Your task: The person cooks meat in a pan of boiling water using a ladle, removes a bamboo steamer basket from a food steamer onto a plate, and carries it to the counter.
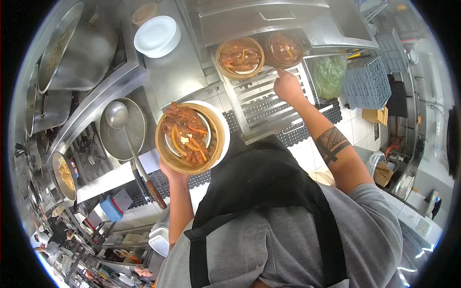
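My left hand (pixel 174 172) holds a round bamboo steamer basket (pixel 163 152) from below, close to my apron. Inside lies a dish of glossy, red-brown braised pieces, likely chicken feet (pixel 185 122), with orange strips and a few pale bits on top. A white rim, which looks like a plate (pixel 222 137), shows behind the basket. Out ahead, my right hand (pixel 289 88) is closed at the near edge of a second steamer basket (pixel 284 50); what its fingers grip is hidden. Beside that one, a third filled steamer basket (pixel 240 58) rests on a slatted metal rack (pixel 261 103).
Stacked white plates (pixel 157 36) stand on the steel counter (pixel 175 77). To the left are a wok (pixel 137 108) with a ladle (pixel 116 115) and a large pot (pixel 86 53). A green plastic bag (pixel 330 77) and grey crates (pixel 367 84) are at the right.
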The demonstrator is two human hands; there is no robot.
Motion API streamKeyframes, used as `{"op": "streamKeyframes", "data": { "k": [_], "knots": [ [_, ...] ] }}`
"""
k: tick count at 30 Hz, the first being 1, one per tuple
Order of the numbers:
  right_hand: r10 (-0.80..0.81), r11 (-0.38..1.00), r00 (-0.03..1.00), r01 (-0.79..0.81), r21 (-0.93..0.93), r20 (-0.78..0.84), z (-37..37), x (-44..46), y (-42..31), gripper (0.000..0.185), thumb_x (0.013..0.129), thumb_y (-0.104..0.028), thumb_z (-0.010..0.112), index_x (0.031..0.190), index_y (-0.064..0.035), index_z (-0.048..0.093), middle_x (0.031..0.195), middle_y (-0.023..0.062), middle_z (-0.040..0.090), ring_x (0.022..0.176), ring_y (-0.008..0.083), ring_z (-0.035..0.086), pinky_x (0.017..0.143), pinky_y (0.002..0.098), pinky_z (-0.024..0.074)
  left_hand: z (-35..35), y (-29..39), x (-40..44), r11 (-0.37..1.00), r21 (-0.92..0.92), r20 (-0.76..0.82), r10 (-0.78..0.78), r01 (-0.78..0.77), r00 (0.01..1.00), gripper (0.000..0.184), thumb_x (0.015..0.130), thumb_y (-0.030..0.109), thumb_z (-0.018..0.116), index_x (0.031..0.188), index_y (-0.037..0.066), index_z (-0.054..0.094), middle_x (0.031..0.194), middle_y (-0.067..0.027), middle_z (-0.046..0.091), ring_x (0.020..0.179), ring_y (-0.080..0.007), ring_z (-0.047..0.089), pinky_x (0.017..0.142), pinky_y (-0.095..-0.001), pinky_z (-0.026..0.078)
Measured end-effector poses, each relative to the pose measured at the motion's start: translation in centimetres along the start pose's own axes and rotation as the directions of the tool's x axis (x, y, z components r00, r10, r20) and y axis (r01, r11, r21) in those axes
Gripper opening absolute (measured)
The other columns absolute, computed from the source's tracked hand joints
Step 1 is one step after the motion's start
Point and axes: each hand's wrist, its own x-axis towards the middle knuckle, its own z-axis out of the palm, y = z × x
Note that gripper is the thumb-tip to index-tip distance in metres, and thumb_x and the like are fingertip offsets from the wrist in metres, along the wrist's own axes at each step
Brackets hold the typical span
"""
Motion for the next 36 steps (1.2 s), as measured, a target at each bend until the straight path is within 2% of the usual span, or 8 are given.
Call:
{"op": "streamKeyframes", "data": {
  "k": [6, 8, 11, 18, 23, 26, 31, 36],
  "knots": [
    [0.1, 0.887, 0.992, -0.053, 0.458, -0.08, 2.1, 4.3, -0.7, 0.028, 0.088, -0.019, 0.059, 0.099, 0.0046, 0.07, 0.083, 0.0274, 0.069, 0.083, 0.0412, 0.07, 0.077, 0.0449, 0.0584, 0.4, 0.0, -0.2, 1.0, 0.007, 0.004, 0.005, -0.005, 1.0, 0.049, 0.105, 0.032, 0.032, 0.142, 0.003, 0.044, 0.137, -0.0161, 0.054, 0.123, -0.0316, 0.057, 0.102, -0.0465, 0.052],
    [0.284, 0.572, 0.927, -0.368, 0.733, 0.243, 1.6, 5.2, -1.8, 0.03, 0.089, -0.02, 0.063, 0.096, 0.0083, 0.07, 0.083, 0.0209, 0.072, 0.081, 0.0307, 0.074, 0.068, 0.0388, 0.0618, 0.0, -0.1, 0.0, 0.998, 0.039, -0.015, 0.04, -0.039, 0.999, 0.048, 0.105, 0.031, 0.033, 0.142, 0.003, 0.045, 0.136, -0.0158, 0.055, 0.122, -0.0313, 0.058, 0.102, -0.0463, 0.052],
    [0.239, 0.574, 0.924, -0.381, 0.724, 0.297, 0.4, 6.0, -2.9, 0.031, 0.092, -0.018, 0.064, 0.101, 0.0106, 0.069, 0.079, 0.0131, 0.069, 0.07, 0.0234, 0.073, 0.06, 0.0324, 0.0625, -0.4, -0.1, -0.2, 0.999, 0.044, -0.024, 0.034, -0.033, 0.999, 0.047, 0.105, 0.031, 0.033, 0.141, 0.004, 0.046, 0.136, -0.0155, 0.055, 0.122, -0.031, 0.058, 0.102, -0.0457, 0.051],
    [0.172, 0.786, 0.956, -0.278, 0.552, 0.236, 1.0, 7.3, -2.6, 0.029, 0.088, -0.015, 0.064, 0.087, 0.0135, 0.067, 0.072, 0.0202, 0.07, 0.059, 0.0281, 0.073, 0.054, 0.0351, 0.0611, -0.4, -0.1, -0.6, 0.998, 0.05, -0.076, 0.035, -0.031, 0.996, 0.047, 0.105, 0.031, 0.034, 0.141, 0.004, 0.046, 0.137, -0.0148, 0.054, 0.122, -0.0309, 0.057, 0.103, -0.0446, 0.051],
    [0.301, 0.357, 0.766, -0.643, 0.678, 0.568, 0.6, -0.1, -1.2, 0.027, 0.087, -0.01, 0.067, 0.087, 0.0166, 0.063, 0.079, 0.0239, 0.069, 0.065, 0.0305, 0.073, 0.056, 0.039, 0.063, 0.0, -0.1, -0.9, 1.0, -0.014, -0.045, -0.012, 0.011, 0.999, 0.045, 0.106, 0.028, 0.034, 0.142, 0.004, 0.045, 0.136, -0.0142, 0.054, 0.123, -0.0298, 0.056, 0.104, -0.0435, 0.05],
    [0.299, 0.399, 0.69, -0.718, 0.57, 0.659, -2.0, -1.7, -0.2, 0.027, 0.09, -0.012, 0.066, 0.095, 0.0144, 0.063, 0.086, 0.0221, 0.07, 0.073, 0.0282, 0.074, 0.062, 0.0362, 0.0633, 0.8, -0.2, -0.8, 0.998, 0.057, -0.101, 0.025, -0.019, 0.995, 0.045, 0.106, 0.027, 0.034, 0.141, 0.003, 0.046, 0.134, -0.0149, 0.056, 0.121, -0.0301, 0.057, 0.102, -0.0434, 0.05],
    [0.169, 0.753, 0.905, -0.373, 0.542, 0.389, -0.7, 1.3, 1.3, 0.041, 0.089, -0.025, 0.07, 0.114, 0.0079, 0.067, 0.094, 0.016, 0.072, 0.078, 0.0228, 0.073, 0.064, 0.0322, 0.0628, 0.7, -0.5, 0.3, 0.999, 0.05, -0.051, 0.012, -0.01, 0.999, 0.043, 0.105, 0.027, 0.036, 0.138, 0.001, 0.048, 0.131, -0.0157, 0.057, 0.12, -0.0294, 0.058, 0.101, -0.0427, 0.051],
    [0.026, 0.877, 0.931, -0.196, 0.439, 0.364, 0.7, 4.8, 1.9, 0.029, 0.085, -0.021, 0.069, 0.086, 0.0082, 0.072, 0.073, 0.0184, 0.07, 0.057, 0.0232, 0.071, 0.056, 0.0311, 0.0593, 0.6, -0.9, 1.6, 0.987, 0.147, -0.107, 0.079, -0.063, 0.991, 0.041, 0.108, 0.031, 0.038, 0.128, 0.0, 0.056, 0.119, -0.0129, 0.063, 0.112, -0.0234, 0.062, 0.096, -0.0404, 0.052]
  ]
}}
